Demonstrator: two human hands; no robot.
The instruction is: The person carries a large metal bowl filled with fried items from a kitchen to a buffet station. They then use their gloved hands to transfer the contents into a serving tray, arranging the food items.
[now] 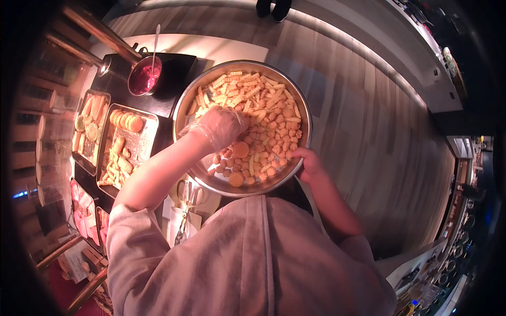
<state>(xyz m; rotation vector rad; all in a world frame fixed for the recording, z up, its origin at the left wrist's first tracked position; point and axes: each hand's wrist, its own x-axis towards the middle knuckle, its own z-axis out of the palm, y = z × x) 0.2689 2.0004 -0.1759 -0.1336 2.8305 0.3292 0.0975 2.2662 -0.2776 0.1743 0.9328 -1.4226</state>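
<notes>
A large round stainless-steel bowl (306, 118) sits in front of my body. Crinkle-cut fries (253, 93) fill its far side, and small round fried nuggets (276, 136) cover the near and right part. Two flat round patties (236, 179) lie among the nuggets. My left hand (223, 124), in a clear plastic glove, reaches down into the food at the bowl's left middle. Its fingertips are hidden, so whether it holds any food does not show. Bare, my right hand (310, 164) grips the bowl's right rim, thumb over the edge.
Left of the bowl stands a metal tray (148, 146) with patties and fried pieces, beside a second food tray (89, 130). A pot of red sauce (145, 81) holds a spoon. Scissors (190, 194) and tongs (182, 227) lie nearby. Someone's shoes (273, 12) show on the floor.
</notes>
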